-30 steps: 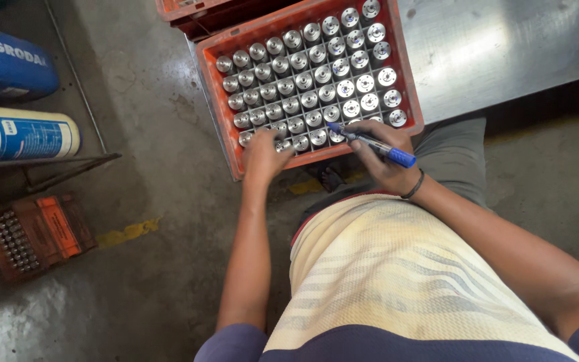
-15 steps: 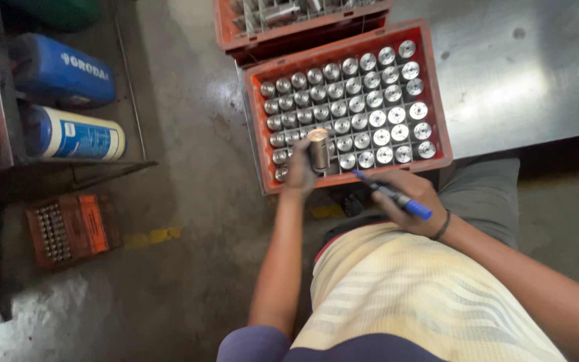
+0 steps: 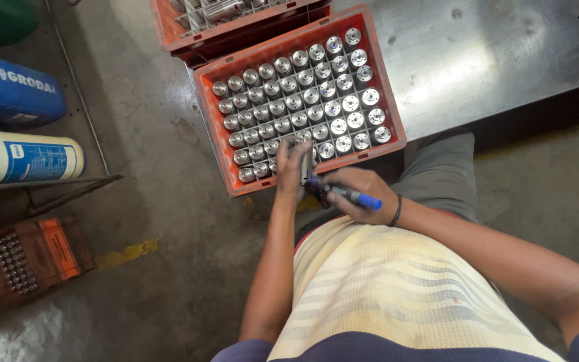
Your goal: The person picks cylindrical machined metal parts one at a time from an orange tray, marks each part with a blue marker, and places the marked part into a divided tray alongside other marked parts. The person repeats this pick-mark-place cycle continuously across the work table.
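A metal cylinder (image 3: pixel 305 161) is being gripped in the left hand (image 3: pixel 291 167), just above the near edge of the orange crate (image 3: pixel 212 127), while a blue marker (image 3: pixel 346 195) is being clasped in the right hand (image 3: pixel 356 194), tip against it. The other cylinders (image 3: pixel 303 100) are being kept upright in rows (marks cannot be made out), so progress cannot be judged.

Orange-red plastic crate (image 3: pixel 226 144) filled with rows of shiny silver metal cylinders (image 3: pixel 316 107). A blue-capped marker (image 3: pixel 350 196), its body dark, possibly black. Cream shirt (image 3: pixel 397 295) with faint pale stripes. Blue and white drums (image 3: pixel 18 127) on grey floor (image 3: pixel 169 268).
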### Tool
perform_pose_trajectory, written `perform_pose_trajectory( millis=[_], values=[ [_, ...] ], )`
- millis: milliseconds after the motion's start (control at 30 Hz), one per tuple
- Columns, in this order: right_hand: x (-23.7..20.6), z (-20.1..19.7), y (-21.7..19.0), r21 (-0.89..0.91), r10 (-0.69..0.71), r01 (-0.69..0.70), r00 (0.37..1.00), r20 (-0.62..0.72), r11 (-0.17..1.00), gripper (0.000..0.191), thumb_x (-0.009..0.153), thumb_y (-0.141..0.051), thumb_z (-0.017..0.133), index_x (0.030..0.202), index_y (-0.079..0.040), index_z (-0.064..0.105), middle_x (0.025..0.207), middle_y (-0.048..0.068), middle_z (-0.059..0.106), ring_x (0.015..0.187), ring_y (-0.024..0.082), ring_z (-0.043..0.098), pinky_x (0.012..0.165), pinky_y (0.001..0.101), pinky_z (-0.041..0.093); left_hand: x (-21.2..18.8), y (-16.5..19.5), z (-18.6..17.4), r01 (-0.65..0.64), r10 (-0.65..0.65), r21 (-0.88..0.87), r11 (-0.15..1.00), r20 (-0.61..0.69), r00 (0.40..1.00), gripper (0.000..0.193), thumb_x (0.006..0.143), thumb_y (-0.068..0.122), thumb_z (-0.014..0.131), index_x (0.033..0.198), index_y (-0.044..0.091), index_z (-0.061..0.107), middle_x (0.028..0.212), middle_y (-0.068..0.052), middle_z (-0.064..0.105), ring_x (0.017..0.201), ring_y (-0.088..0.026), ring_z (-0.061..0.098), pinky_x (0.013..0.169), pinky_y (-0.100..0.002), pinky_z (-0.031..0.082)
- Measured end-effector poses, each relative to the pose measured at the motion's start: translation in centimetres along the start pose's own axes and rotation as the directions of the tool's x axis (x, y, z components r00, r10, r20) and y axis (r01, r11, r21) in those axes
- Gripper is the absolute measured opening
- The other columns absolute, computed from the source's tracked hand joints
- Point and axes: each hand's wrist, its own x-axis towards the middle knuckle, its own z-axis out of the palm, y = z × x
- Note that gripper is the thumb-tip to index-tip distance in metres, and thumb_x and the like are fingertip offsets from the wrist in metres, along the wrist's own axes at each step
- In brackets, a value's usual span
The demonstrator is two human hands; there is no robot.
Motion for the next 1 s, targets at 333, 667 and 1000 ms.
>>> perform_pose_trajectory(
  millis=[333, 667, 1000],
  values=[
    [-0.1, 0.1, 0.1, 0.036, 0.016, -0.014, 0.999, -0.041, 0.999, 0.027, 0.092, -0.01, 0.07, 0.118, -0.003, 0.069, 0.104, 0.014, 0.074, 0.09, 0.027, 0.074, 0.079, 0.0353, 0.057, 0.9, 0.4, -3.3, -0.008, 0.031, 0.359, 0.933, -0.058, 0.998, 0.04, 0.096, 0.043, 0.063, 0.109, 0.006, 0.065, 0.081, -0.012, 0.065, 0.063, -0.023, 0.065, 0.055, -0.035, 0.052],
    [-0.6, -1.6, 1.1, -0.003, 0.096, -0.099, 0.971, -0.22, 0.995, 0.026, 0.096, -0.012, 0.07, 0.12, -0.001, 0.069, 0.106, 0.015, 0.075, 0.089, 0.024, 0.075, 0.077, 0.0323, 0.057, 1.0, 2.8, -2.3, -0.209, 0.173, 0.975, 0.075, 0.193, 0.966, 0.04, 0.066, 0.027, 0.08, 0.101, 0.008, 0.077, 0.105, -0.019, 0.071, 0.101, -0.041, 0.065, 0.082, -0.052, 0.052],
    [-0.1, -2.2, 2.9, 0.017, 0.144, -0.144, 0.968, -0.206, 0.989, 0.023, 0.093, -0.011, 0.07, 0.114, -0.003, 0.071, 0.098, 0.013, 0.076, 0.085, 0.023, 0.076, 0.076, 0.0325, 0.058, 3.2, 2.2, -3.7, -0.149, 0.155, 0.987, 0.054, 0.139, 0.978, 0.047, 0.069, 0.028, 0.08, 0.109, 0.004, 0.074, 0.103, -0.024, 0.072, 0.099, -0.044, 0.067, 0.083, -0.053, 0.053]
  ],
)
